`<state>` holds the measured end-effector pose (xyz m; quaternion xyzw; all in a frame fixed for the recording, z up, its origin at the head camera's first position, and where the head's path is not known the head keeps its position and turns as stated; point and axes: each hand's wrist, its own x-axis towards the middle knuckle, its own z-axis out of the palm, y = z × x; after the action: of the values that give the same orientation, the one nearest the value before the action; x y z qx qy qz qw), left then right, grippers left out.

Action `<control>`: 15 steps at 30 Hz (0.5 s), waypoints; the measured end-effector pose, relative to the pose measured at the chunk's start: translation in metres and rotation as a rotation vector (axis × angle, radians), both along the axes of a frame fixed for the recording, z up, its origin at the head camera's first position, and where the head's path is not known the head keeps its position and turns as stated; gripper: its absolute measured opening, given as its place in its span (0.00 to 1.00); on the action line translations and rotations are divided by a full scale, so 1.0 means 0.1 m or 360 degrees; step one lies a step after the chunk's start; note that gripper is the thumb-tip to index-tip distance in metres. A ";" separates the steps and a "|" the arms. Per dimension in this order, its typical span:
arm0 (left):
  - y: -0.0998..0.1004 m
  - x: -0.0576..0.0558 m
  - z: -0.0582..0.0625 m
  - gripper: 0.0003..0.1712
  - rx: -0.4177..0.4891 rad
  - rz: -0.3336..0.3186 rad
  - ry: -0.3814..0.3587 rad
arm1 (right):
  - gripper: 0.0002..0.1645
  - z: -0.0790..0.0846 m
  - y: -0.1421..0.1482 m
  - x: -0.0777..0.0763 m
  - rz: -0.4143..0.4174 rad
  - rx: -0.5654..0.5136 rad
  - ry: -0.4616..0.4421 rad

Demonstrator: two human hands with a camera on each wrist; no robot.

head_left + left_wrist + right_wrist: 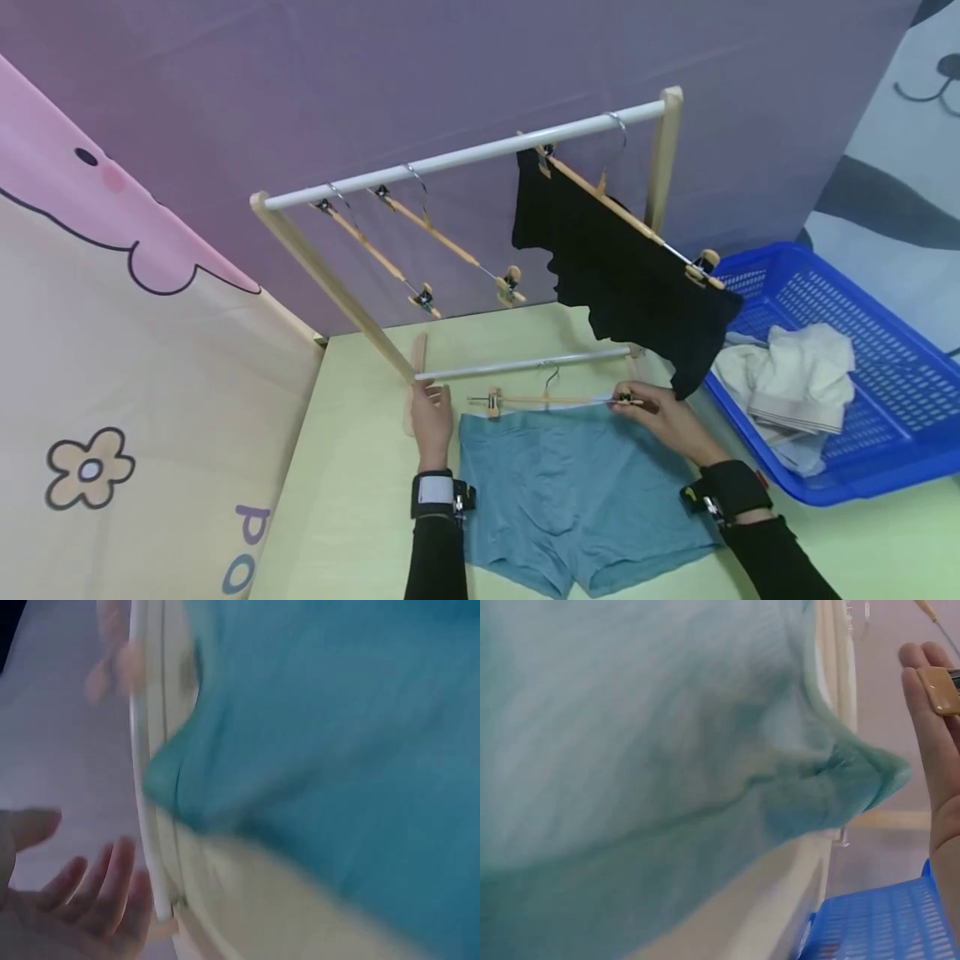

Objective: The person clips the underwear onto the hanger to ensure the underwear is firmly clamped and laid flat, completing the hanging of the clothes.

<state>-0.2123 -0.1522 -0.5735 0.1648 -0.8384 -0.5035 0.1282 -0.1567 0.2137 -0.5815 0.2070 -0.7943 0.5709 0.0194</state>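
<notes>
Teal boxer briefs (555,492) lie spread on the table, waistband toward the rack; their cloth fills much of both wrist views. Along the waistband lies a wooden clip hanger (547,401), its metal hook pointing at the rack and its left clip (493,403) over the waistband's left part. My right hand (660,417) pinches the hanger's right clip (939,690) at the waistband's right corner. My left hand (432,421) holds nothing; its fingers (112,889) are loosely bent, near the left end of the rack's lower bar (525,364).
A rack with a white top bar (465,156) stands behind. Two bare clip hangers (367,242) hang at its left, and a black garment (615,258) hangs clipped at its right. At right a blue basket (885,308) holds pale cloths (802,375). A printed wall (150,375) borders the left.
</notes>
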 end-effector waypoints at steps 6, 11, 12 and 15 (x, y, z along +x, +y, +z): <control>0.28 0.10 -0.04 0.23 0.0042 -0.0282 -0.0095 | 0.10 0.01 -0.01 -0.13 0.0041 -0.0125 0.0105; 0.33 0.09 -0.07 0.21 -0.0046 -0.0273 -0.0186 | 0.07 -0.05 -0.01 -0.23 -0.0048 0.0012 0.0021; 0.34 0.09 -0.08 0.21 -0.0071 -0.0274 -0.0211 | 0.05 -0.06 -0.01 -0.25 -0.0056 0.0040 -0.0023; 0.35 0.07 -0.10 0.19 -0.0161 -0.0297 -0.0258 | 0.05 -0.10 0.00 -0.32 -0.0021 0.0056 -0.0192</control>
<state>-0.2052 -0.1169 -0.5836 0.1196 -0.8819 -0.4555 0.0208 -0.1883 0.2142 -0.5920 0.1673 -0.8054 0.5680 -0.0284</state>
